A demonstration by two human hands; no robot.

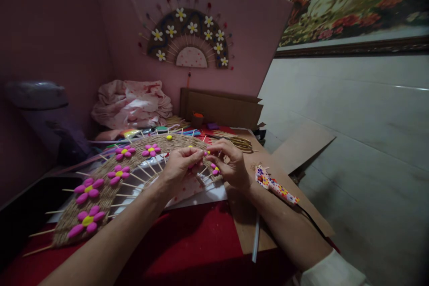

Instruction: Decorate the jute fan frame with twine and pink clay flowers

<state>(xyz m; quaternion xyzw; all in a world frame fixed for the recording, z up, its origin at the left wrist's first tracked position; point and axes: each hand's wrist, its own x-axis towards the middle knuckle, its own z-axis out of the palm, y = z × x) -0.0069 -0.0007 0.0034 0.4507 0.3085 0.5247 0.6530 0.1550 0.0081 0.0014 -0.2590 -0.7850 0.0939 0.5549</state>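
A half-round fan of woven jute (107, 190) with wooden skewer spokes lies on the red tabletop, dotted with pink flowers with yellow centres (88, 187). My left hand (181, 163) and my right hand (228, 163) meet over its right side, fingertips pinched together around a small pink and yellow piece (205, 153) that is too small to name. Another pink flower (215, 169) peeks out under my right hand. A loose yellow dot (169, 137) sits on the fan's far rim.
A finished dark fan with white flowers (189, 38) hangs on the pink board behind. A crumpled pink cloth (132, 103), cardboard box (221, 108), glue stick (256, 237), patterned tool (276, 185) and scissors (239, 143) lie around; a framed painting (351, 4) hangs on the right wall.
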